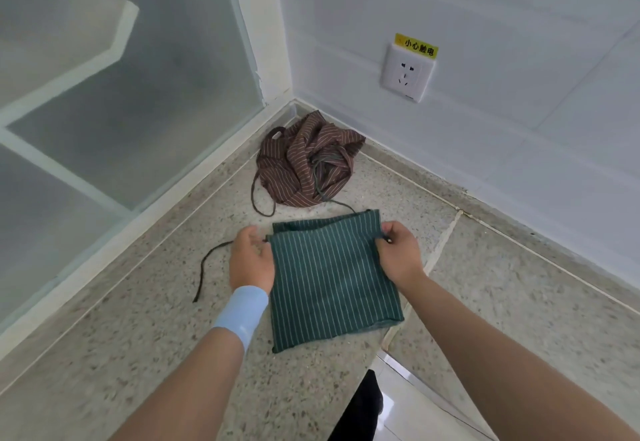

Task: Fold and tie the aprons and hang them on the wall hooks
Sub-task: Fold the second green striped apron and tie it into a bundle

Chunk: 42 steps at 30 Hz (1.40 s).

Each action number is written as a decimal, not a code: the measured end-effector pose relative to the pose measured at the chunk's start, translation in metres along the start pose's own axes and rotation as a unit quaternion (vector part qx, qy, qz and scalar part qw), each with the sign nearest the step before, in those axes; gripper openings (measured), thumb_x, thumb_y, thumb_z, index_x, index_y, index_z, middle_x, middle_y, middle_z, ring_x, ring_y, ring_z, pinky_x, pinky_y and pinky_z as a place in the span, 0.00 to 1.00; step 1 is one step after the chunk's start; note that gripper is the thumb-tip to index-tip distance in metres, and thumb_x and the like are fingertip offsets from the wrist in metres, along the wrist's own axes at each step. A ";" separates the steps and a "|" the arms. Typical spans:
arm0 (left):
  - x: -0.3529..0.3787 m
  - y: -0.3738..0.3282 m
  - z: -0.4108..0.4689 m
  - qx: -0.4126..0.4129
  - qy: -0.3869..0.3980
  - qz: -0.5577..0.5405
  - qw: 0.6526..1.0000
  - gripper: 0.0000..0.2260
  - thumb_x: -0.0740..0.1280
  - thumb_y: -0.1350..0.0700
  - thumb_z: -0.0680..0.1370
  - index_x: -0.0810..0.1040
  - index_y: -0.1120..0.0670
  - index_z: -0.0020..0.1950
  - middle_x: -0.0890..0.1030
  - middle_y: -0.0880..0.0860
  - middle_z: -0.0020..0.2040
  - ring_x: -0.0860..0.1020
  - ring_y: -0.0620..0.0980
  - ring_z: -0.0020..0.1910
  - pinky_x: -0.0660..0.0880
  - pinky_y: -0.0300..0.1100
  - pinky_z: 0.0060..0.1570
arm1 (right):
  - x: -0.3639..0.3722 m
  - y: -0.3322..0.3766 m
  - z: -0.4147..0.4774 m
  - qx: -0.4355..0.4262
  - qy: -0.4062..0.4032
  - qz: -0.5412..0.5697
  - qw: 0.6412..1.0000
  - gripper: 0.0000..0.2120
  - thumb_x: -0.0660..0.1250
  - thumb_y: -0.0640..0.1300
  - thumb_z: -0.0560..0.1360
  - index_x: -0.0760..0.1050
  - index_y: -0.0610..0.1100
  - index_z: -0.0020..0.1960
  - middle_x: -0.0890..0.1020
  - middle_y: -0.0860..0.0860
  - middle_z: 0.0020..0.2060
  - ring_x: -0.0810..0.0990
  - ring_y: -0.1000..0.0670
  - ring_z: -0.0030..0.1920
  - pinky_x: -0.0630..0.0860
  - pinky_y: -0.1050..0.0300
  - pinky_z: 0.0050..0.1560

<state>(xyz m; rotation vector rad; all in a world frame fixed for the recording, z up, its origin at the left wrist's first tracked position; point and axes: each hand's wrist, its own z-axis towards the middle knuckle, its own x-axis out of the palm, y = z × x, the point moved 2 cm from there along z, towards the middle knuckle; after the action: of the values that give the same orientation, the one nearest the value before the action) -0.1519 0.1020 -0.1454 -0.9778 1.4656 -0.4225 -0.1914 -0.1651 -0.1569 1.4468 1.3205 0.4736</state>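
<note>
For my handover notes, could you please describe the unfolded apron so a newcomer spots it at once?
Find the white wall socket; to its lower left, in the corner, lies the brown striped apron. Unlike the green apron folded flat nearby, it is a crumpled heap.

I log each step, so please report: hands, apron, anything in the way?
Left hand, right hand: each pinches a far corner of green apron. Apron folded flat on counter. Brown apron heaped behind.

The green apron [332, 278] with thin white stripes is lying folded flat in a square on the surface [138, 354]. The brown striped apron [304, 163] is sitting crumpled in the corner behind it.
</note>
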 end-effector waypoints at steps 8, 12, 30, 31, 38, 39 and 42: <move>0.050 0.013 -0.074 0.287 0.229 0.297 0.882 0.19 0.54 0.48 0.83 0.67 0.47 0.73 0.67 0.48 0.74 0.65 0.51 0.73 0.64 0.50 0.71 | 0.005 -0.016 -0.004 -0.047 -0.030 -0.220 0.974 0.27 0.59 0.34 0.78 0.61 0.47 0.74 0.71 0.46 0.68 0.74 0.46 0.61 0.76 0.47 0.60; 0.077 0.041 -0.091 0.269 0.291 0.426 0.813 0.27 0.38 0.40 0.80 0.42 0.43 0.80 0.36 0.49 0.80 0.36 0.54 0.79 0.38 0.61 0.75 | 0.025 -0.037 -0.037 -0.349 0.039 -0.446 0.823 0.25 0.61 0.38 0.76 0.66 0.47 0.73 0.65 0.44 0.75 0.62 0.43 0.76 0.62 0.41 0.74; 0.045 0.059 -0.103 0.378 0.240 0.408 0.795 0.19 0.73 0.63 0.62 0.78 0.50 0.51 0.76 0.50 0.49 0.76 0.53 0.48 0.76 0.47 0.43 | 0.020 -0.069 -0.074 -0.387 0.232 -0.568 0.688 0.19 0.61 0.39 0.75 0.69 0.48 0.65 0.72 0.47 0.60 0.72 0.44 0.59 0.72 0.49 0.60; 0.042 0.061 -0.104 0.354 0.250 0.387 0.814 0.17 0.71 0.61 0.64 0.77 0.49 0.51 0.75 0.49 0.51 0.76 0.53 0.50 0.75 0.47 0.46 | 0.017 -0.071 -0.075 -0.379 0.232 -0.544 0.712 0.16 0.59 0.42 0.76 0.70 0.49 0.63 0.72 0.49 0.58 0.72 0.46 0.58 0.73 0.50 0.59; 0.021 0.062 -0.098 0.251 0.352 0.403 0.807 0.36 0.68 0.42 0.71 0.60 0.51 0.74 0.63 0.48 0.69 0.58 0.51 0.71 0.63 0.45 0.70 | -0.009 -0.074 -0.079 -0.273 0.284 -0.503 0.770 0.28 0.65 0.47 0.75 0.66 0.49 0.74 0.59 0.49 0.77 0.56 0.47 0.78 0.59 0.53 0.77; 0.019 0.059 -0.097 0.247 0.355 0.411 0.803 0.34 0.69 0.45 0.71 0.61 0.52 0.74 0.63 0.49 0.68 0.59 0.51 0.70 0.65 0.44 0.68 | -0.010 -0.072 -0.081 -0.267 0.285 -0.515 0.763 0.29 0.64 0.45 0.75 0.65 0.49 0.75 0.58 0.49 0.78 0.55 0.47 0.78 0.57 0.53 0.77; 0.015 0.052 -0.096 0.238 0.348 0.429 0.799 0.20 0.66 0.54 0.75 0.70 0.53 0.67 0.70 0.52 0.62 0.66 0.52 0.64 0.71 0.44 0.59 | -0.015 -0.066 -0.081 -0.265 0.296 -0.562 0.725 0.36 0.67 0.47 0.74 0.58 0.50 0.79 0.56 0.50 0.79 0.56 0.48 0.79 0.57 0.50 0.77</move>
<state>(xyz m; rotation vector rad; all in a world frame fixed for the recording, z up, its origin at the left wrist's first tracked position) -0.2571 0.0920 -0.1778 0.3573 2.1286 -0.4480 -0.2941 -0.1557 -0.1803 -0.1731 2.0557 0.4148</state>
